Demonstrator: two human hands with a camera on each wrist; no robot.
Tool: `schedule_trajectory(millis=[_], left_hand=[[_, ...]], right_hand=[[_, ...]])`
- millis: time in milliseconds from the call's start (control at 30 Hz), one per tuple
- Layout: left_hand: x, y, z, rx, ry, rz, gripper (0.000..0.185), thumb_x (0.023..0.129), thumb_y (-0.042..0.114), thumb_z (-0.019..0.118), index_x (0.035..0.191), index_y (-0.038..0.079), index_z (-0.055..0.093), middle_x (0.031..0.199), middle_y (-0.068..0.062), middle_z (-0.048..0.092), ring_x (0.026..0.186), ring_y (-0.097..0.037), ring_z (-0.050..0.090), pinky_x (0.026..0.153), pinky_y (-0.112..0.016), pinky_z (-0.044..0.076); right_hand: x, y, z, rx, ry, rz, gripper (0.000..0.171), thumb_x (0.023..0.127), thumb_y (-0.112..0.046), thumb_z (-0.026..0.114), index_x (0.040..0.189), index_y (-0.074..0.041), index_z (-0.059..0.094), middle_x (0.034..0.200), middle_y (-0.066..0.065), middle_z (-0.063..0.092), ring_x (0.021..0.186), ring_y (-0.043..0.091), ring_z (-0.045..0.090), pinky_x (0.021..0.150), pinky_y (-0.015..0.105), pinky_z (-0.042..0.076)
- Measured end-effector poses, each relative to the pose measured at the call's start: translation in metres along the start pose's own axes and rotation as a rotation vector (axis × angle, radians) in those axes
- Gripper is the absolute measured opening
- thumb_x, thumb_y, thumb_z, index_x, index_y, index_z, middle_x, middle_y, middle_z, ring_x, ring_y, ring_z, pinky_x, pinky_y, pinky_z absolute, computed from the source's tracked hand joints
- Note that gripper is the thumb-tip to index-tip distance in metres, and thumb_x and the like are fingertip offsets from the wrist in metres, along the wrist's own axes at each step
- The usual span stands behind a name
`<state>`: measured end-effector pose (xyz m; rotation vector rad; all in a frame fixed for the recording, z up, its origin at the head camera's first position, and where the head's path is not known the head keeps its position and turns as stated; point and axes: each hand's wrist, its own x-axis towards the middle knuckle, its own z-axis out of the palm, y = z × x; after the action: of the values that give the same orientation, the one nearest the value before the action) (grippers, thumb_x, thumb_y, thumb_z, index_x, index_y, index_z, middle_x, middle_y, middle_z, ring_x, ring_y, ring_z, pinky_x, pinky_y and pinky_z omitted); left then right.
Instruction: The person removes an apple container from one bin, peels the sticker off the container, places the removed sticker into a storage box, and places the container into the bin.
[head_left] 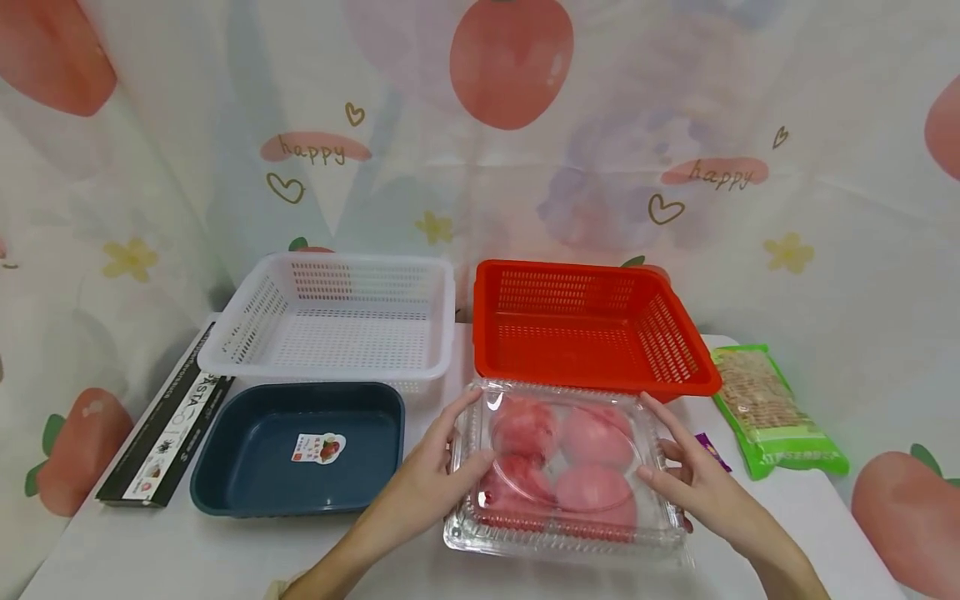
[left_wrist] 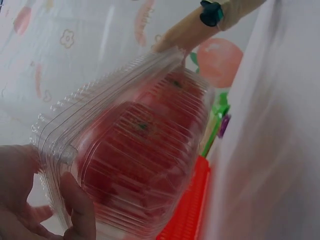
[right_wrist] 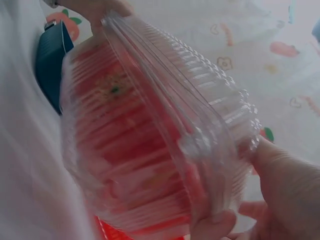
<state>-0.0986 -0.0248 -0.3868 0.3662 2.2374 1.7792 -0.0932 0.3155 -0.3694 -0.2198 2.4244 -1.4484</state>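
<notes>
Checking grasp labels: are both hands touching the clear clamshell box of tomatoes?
Touching. The head view shows the left hand and right hand gripping opposite sides of the clamshell box; both wrist views show fingers on its rim.

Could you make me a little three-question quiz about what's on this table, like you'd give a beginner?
1. True or false: the clear clamshell box holds red tomatoes.
2. Which basket stands directly behind the box? A) white basket B) red basket C) dark blue tray
3. What do the left hand and right hand touch?

Key
1. True
2. B
3. Opposite sides of the clamshell box, one hand gripping each side.
</notes>
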Motion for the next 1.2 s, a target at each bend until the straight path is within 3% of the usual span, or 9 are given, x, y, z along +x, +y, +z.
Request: schedule_trajectory(millis=[100,200,433,633,867,967,1033,1133,1200], left_hand=[[0.000,0.001,-0.001,-0.017,-0.002,0.000,0.065,0.092,0.041,0.062,0.143,0.054,0.025,0.140,-0.006,0.042,0.102,-0.024,0.061,0.074,-0.033,0.059],[0.000,0.002,-0.002,-0.028,-0.007,-0.002,0.065,0.092,0.040,0.062,0.144,0.054,0.025,0.139,-0.009,0.043,0.100,-0.024,0.063,0.073,-0.034,0.059],[-0.001,0.007,-0.004,-0.070,-0.028,0.003,0.067,0.092,0.039,0.063,0.144,0.052,0.024,0.128,-0.014,0.051,0.092,-0.021,0.067,0.070,-0.033,0.060],[-0.002,0.012,-0.008,-0.056,-0.022,0.007,0.069,0.092,0.036,0.064,0.146,0.050,0.024,0.114,-0.015,0.055,0.084,-0.020,0.066,0.067,-0.032,0.059],[-0.002,0.011,-0.008,-0.025,0.009,0.004,0.071,0.090,0.036,0.066,0.145,0.050,0.025,0.106,-0.012,0.048,0.075,-0.019,0.063,0.063,-0.031,0.058],[-0.001,0.009,-0.006,-0.052,0.005,0.003,0.071,0.090,0.035,0.067,0.145,0.050,0.025,0.105,-0.012,0.046,0.073,-0.020,0.062,0.063,-0.031,0.058],[-0.001,0.008,-0.006,-0.078,0.000,0.007,0.071,0.091,0.034,0.066,0.146,0.049,0.025,0.106,-0.013,0.046,0.076,-0.020,0.064,0.065,-0.031,0.058],[0.000,0.008,-0.006,-0.118,0.003,0.013,0.071,0.091,0.033,0.066,0.146,0.049,0.025,0.107,-0.014,0.045,0.081,-0.021,0.067,0.067,-0.032,0.060],[0.000,0.009,-0.006,-0.152,0.005,0.018,0.071,0.091,0.031,0.066,0.146,0.050,0.025,0.107,-0.014,0.044,0.083,-0.022,0.068,0.068,-0.034,0.060]], right_hand=[[0.001,0.002,0.003,0.032,0.047,-0.053,0.072,0.098,-0.014,0.052,0.156,-0.028,0.012,0.127,0.004,0.058,0.069,0.020,0.064,0.037,0.030,0.042],[0.001,0.004,0.004,0.055,0.089,-0.037,0.067,0.098,-0.014,0.052,0.155,-0.022,0.017,0.112,-0.010,0.061,0.064,0.016,0.061,0.037,0.030,0.040],[0.000,0.000,0.006,0.037,0.152,0.065,0.068,0.098,-0.024,0.052,0.155,-0.019,0.016,0.130,0.023,0.051,0.076,0.014,0.061,0.041,0.028,0.041],[0.000,0.004,0.007,0.064,0.158,-0.006,0.064,0.099,-0.017,0.050,0.155,-0.015,0.018,0.119,0.000,0.060,0.084,0.009,0.063,0.043,0.028,0.044],[-0.001,0.005,0.012,0.101,0.205,0.006,0.063,0.100,-0.022,0.049,0.155,-0.017,0.020,0.131,0.001,0.052,0.101,-0.006,0.058,0.077,0.024,0.056],[-0.002,0.004,0.013,0.104,0.240,0.018,0.061,0.100,-0.023,0.049,0.154,-0.017,0.022,0.127,-0.006,0.054,0.102,-0.005,0.058,0.079,0.023,0.055],[-0.001,0.003,0.013,0.092,0.258,0.018,0.060,0.101,-0.025,0.048,0.154,-0.018,0.023,0.133,-0.002,0.053,0.104,-0.008,0.055,0.080,0.020,0.054],[0.000,0.000,0.014,0.091,0.279,0.017,0.059,0.101,-0.029,0.048,0.155,-0.021,0.024,0.149,0.012,0.040,0.108,-0.013,0.048,0.082,0.015,0.050],[0.001,-0.002,0.014,0.110,0.295,0.006,0.058,0.101,-0.029,0.047,0.154,-0.022,0.026,0.152,0.012,0.034,0.110,-0.012,0.046,0.083,0.012,0.048]])
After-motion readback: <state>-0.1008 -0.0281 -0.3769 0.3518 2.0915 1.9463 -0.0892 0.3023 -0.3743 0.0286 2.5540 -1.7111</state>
